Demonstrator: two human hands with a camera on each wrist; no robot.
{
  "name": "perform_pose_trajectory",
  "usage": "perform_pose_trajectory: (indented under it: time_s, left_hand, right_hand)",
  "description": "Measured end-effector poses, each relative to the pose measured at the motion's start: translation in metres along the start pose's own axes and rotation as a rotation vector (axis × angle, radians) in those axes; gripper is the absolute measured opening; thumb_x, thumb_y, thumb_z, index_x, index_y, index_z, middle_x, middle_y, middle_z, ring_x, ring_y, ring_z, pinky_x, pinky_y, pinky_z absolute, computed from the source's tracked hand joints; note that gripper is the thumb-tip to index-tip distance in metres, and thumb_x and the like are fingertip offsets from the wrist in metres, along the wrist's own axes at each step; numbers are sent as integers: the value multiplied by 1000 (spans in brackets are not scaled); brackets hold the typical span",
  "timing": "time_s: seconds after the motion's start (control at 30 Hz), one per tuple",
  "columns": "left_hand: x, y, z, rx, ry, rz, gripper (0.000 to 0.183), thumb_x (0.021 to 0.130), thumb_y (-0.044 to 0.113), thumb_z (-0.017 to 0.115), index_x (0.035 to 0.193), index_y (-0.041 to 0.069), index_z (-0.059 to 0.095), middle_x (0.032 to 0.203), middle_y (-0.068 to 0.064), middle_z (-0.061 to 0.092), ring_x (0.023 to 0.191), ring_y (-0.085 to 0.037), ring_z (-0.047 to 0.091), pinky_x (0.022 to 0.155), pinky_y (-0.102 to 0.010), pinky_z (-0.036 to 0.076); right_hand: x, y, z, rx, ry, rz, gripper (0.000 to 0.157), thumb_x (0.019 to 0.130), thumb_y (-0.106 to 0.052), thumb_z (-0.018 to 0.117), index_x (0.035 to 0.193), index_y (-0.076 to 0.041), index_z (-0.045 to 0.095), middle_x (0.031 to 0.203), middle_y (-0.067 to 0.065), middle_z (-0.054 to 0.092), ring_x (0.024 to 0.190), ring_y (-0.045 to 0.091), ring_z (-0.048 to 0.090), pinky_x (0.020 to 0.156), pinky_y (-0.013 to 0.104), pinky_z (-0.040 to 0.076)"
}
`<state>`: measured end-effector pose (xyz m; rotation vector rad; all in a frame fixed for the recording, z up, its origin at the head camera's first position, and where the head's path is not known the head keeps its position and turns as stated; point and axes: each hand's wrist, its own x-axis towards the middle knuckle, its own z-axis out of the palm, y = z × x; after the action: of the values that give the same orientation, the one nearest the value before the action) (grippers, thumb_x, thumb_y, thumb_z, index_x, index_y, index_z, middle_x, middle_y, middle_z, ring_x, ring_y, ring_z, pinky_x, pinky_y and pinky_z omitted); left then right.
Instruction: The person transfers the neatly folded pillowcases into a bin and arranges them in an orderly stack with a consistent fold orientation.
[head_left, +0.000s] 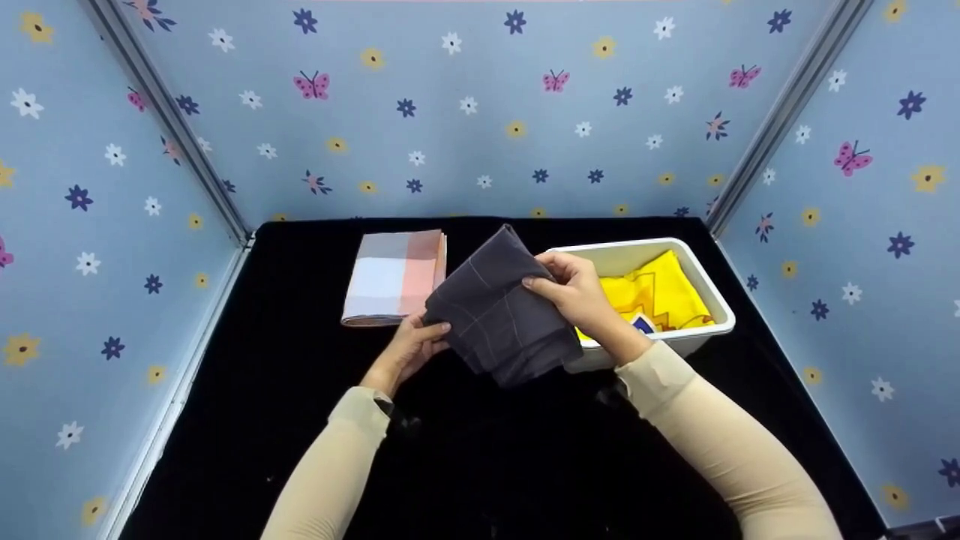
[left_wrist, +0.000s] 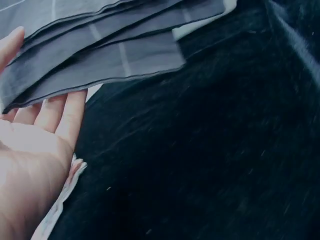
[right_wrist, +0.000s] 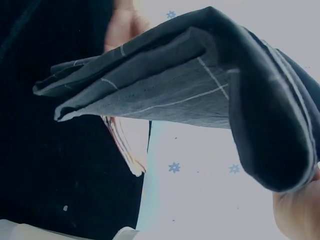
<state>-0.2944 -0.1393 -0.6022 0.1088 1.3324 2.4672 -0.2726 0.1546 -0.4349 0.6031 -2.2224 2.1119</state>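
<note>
Both hands hold a folded dark grey cloth [head_left: 499, 307] with thin white lines above the black surface. My left hand [head_left: 409, 349] pinches its left corner, thumb on top. In the left wrist view, the fingers of the left hand [left_wrist: 40, 165] reach beneath the stacked layers of the cloth [left_wrist: 110, 60]. My right hand [head_left: 581, 296] grips the upper right edge with the thumb on the near face. From the right wrist view, the cloth [right_wrist: 165, 90] shows a rounded fold on the right and loose layered ends toward the left hand [right_wrist: 122, 30].
A folded pink, white and grey checked cloth [head_left: 394, 281] lies on the black table cover [head_left: 285, 360] behind the left hand. To the right stands a white bin [head_left: 686, 343] with a yellow patterned cloth [head_left: 664, 289] inside. Flowered blue panels [head_left: 465, 112] enclose the back and sides.
</note>
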Motion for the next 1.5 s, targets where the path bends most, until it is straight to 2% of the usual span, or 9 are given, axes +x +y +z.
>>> perform_pose_trajectory:
  time_s: [0.3, 0.4, 0.53, 0.67, 0.8, 0.93, 1.2, 1.33, 1.5]
  left_hand:
    - [6, -26, 21, -211, 58, 69, 38, 98, -11, 59, 128, 12, 61, 113, -4, 78, 101, -20, 78, 90, -37, 64]
    - [8, -33, 30, -241, 52, 76, 39, 99, -8, 62, 132, 13, 57, 115, -3, 77, 103, -20, 76, 91, -37, 63]
    - [12, -37, 46, -246, 43, 88, 54, 98, -8, 64, 145, 13, 50, 123, -3, 74, 106, -20, 75, 92, -38, 63]
    - [17, -37, 59, -185, 61, 103, 63, 97, -11, 65, 153, 11, 47, 126, -2, 74, 106, -21, 76, 91, -36, 66]
    - [20, -33, 64, -93, 106, 114, 56, 97, -13, 64, 149, 4, 51, 120, -3, 76, 101, -20, 78, 87, -34, 67]
    - [21, -25, 64, -25, 140, 115, 49, 96, -15, 64, 143, -2, 55, 113, -3, 77, 94, -18, 78, 83, -32, 67]
    - [23, -3, 60, 105, 144, 113, 55, 97, -13, 65, 150, -7, 51, 112, -6, 77, 90, -17, 78, 81, -32, 68]
    - [24, 10, 59, 164, 152, 114, 57, 96, -12, 68, 151, -6, 53, 113, -7, 77, 88, -18, 78, 80, -33, 68]
    - [25, 26, 61, 239, 177, 114, 51, 94, -10, 73, 143, -6, 59, 104, -5, 77, 81, -17, 78, 74, -33, 69]
  right_hand:
    - [1, -8, 0, 77, 45, -16, 17, 93, 8, 75, 103, -6, 78, 85, -2, 78, 72, 10, 71, 65, 23, 61]
    - [3, -7, -2, 95, 73, -12, 18, 93, 7, 75, 101, -8, 78, 84, -2, 77, 71, 11, 71, 64, 23, 62]
    - [5, -6, -5, 121, 95, 6, 18, 94, 7, 75, 101, -10, 79, 85, 0, 77, 72, 12, 73, 65, 25, 63]
    - [6, -5, -9, 126, 115, 12, 18, 94, 6, 76, 102, -11, 79, 83, 0, 76, 71, 13, 73, 65, 25, 64]
    - [7, -3, -15, 124, 137, 11, 19, 94, 5, 76, 101, -12, 79, 83, 0, 76, 70, 12, 72, 64, 24, 63]
    - [8, 1, -24, 117, 163, 13, 19, 94, 6, 77, 101, -12, 79, 83, -1, 77, 69, 11, 72, 62, 24, 62]
    - [9, 9, -43, 107, 197, 66, 17, 96, 4, 77, 102, -12, 77, 85, -1, 78, 69, 12, 73, 61, 25, 63]
    - [10, 13, -52, 92, 210, 84, 16, 97, 3, 77, 102, -13, 76, 84, -2, 77, 68, 12, 73, 61, 26, 63]
    - [12, 19, -63, 80, 221, 109, 14, 97, 2, 76, 102, -11, 76, 85, -2, 77, 69, 11, 74, 61, 25, 64]
